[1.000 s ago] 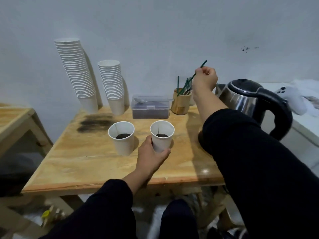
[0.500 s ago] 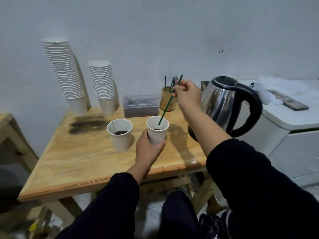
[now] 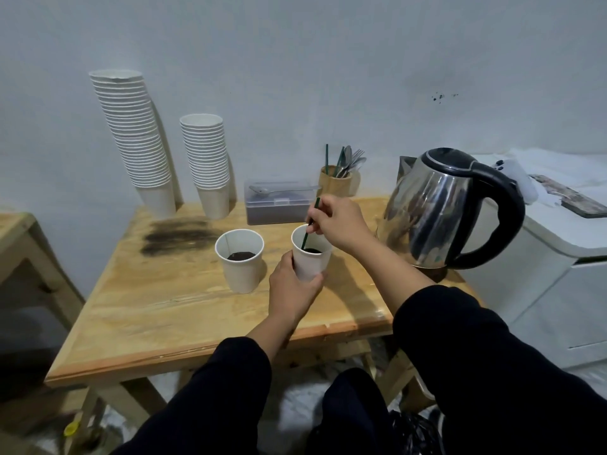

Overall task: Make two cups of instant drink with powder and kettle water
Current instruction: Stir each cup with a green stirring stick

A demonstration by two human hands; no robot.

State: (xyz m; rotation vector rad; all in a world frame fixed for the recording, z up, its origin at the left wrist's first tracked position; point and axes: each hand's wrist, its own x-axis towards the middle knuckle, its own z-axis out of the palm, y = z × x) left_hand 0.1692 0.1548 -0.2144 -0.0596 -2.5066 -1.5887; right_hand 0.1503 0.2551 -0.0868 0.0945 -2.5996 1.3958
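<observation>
Two white paper cups stand on the wooden table [image 3: 170, 310], each with dark contents at the bottom. My left hand [image 3: 292, 290] grips the right cup [image 3: 310, 262] from the near side. My right hand [image 3: 338, 224] pinches a thin green stir stick [image 3: 310, 226] whose lower end is down inside that cup. The left cup [image 3: 241, 262] stands free beside it. A steel kettle [image 3: 437, 208] with a black handle sits at the table's right end. A clear box of dark powder [image 3: 279, 205] with a spoon on its lid is at the back.
Two stacks of paper cups, one tall [image 3: 138, 139] and one shorter [image 3: 208, 162], lean at the back left. A wooden holder [image 3: 335, 183] with sticks and cutlery stands behind the box. A white cabinet [image 3: 558, 284] is to the right, another wooden table [image 3: 16, 231] to the left.
My right hand drew a green stick from the holder, brought it toward me and lowered its tip into the right cup. My left hand has stayed on that cup.
</observation>
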